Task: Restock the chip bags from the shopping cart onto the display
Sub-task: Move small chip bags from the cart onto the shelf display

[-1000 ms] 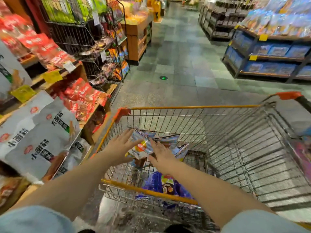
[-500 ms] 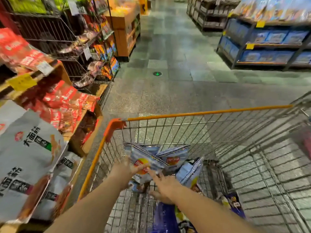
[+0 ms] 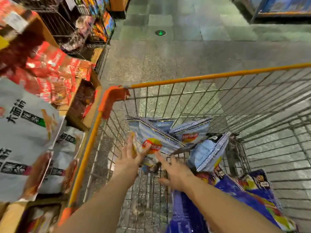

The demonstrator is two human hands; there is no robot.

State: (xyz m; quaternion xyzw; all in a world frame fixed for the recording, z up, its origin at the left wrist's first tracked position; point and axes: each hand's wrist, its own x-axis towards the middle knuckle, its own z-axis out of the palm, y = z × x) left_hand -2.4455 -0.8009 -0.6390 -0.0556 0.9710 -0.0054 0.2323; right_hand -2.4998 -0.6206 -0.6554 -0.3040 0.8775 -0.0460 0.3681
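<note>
Reaching into cart (image 3: 218,75), left hand (image 3: 129,161) and right hand (image 3: 176,172) touch chip bag (image 3: 156,140).

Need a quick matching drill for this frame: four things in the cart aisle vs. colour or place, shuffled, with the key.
Things
1. cart rim
2. light blue chip bag
3. dark blue bags
4. red packets

Colour or place
A. on the display left of the cart
B. orange bar along the cart's top edge
C. between the left hand and right hand, which have straight fingers
D. low in the cart, at the right forearm

Pairs: 1-B, 2-C, 3-D, 4-A
</note>
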